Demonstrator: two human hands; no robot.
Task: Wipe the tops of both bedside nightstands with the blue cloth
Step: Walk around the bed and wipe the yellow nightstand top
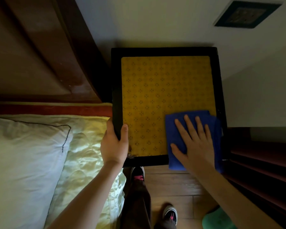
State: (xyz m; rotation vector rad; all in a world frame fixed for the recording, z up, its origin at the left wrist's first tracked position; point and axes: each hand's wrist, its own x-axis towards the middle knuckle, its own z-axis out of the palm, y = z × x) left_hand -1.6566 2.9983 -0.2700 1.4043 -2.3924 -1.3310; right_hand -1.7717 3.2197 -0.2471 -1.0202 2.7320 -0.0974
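- Both forearms come in from the near side of the nightstand [116,90]; my right hand [195,139] lies flat, fingers spread, on the blue cloth [177,123], pressing it down, not pinching it.
- That cloth sits on the near right corner of the nightstand's tabletop, and its near edge hangs over the front rim. With only a flat palm holding it, I judge a stroke toward me could drag it off onto the floor [170,184].
- My left hand [114,142] wraps the near left corner, thumb on top and its grip closed round the black frame, steadying it. Letting go could let the stand shift against the bed [82,146].
- Most of the yellow patterned top lies beyond the cloth, toward the wall; short strokes risk leaving the far corners untouched.
- Only one nightstand shows, so the second could get forgotten.
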